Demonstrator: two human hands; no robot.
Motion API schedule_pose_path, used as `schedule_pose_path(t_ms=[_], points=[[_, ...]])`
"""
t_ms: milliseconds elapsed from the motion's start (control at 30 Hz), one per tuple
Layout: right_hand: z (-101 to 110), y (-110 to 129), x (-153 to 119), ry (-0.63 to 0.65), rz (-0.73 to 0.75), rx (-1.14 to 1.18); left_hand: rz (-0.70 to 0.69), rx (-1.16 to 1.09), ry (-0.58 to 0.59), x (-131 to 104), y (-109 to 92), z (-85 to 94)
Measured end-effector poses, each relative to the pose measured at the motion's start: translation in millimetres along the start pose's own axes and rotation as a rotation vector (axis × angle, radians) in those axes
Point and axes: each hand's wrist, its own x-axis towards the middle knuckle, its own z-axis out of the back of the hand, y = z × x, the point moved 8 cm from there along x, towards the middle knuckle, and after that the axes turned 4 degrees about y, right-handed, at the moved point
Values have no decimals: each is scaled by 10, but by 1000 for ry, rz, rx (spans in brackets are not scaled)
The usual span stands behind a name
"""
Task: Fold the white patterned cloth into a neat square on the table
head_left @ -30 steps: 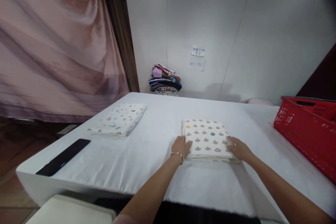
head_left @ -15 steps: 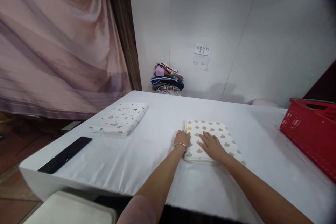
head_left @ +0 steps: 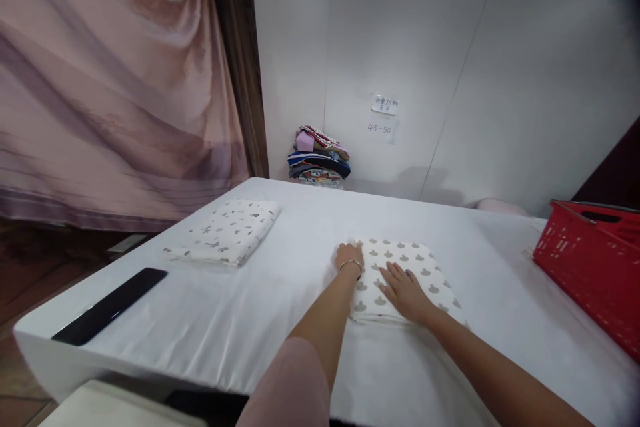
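Note:
A folded white cloth with a grey repeating print lies on the table before me. My left hand, with a bracelet at the wrist, is at its far left corner. Its fingers are curled and closed on the cloth's edge, with the fingertips partly hidden. My right hand rests flat on top of the same cloth, fingers stretched out and slightly spread. Farther left lies a second folded white cloth with small dark motifs, which neither hand touches.
The white-covered table runs back to a pale wall with paper notes. A black flat panel lies at the left front corner. A red basket stands at right. Behind the table is a stack of folded fabrics.
My left hand has slid away from me along the cloth's left edge to its far corner. The right hand stays flat on the cloth. The view has tilted slightly.

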Motion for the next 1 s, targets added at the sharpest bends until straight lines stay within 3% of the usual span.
schedule_pose_path(t_ms=[133, 267, 400, 533, 800, 1000], points=[[176, -163, 132, 38, -39, 101, 3, 8, -13, 13, 45, -66], [416, -494, 270, -138, -184, 5, 11, 17, -19, 18, 75, -73], [236, -706, 301, -140, -245, -95, 15, 18, -16, 38, 79, -68], [97, -741, 288, -153, -250, -113, 32, -1, -4, 127, 30, -66], [147, -763, 329, -88, -220, -85, 67, -20, 16, 297, -30, -125], [187, -920, 290, -145, -293, -95, 45, 11, 16, 327, 2, -156]])
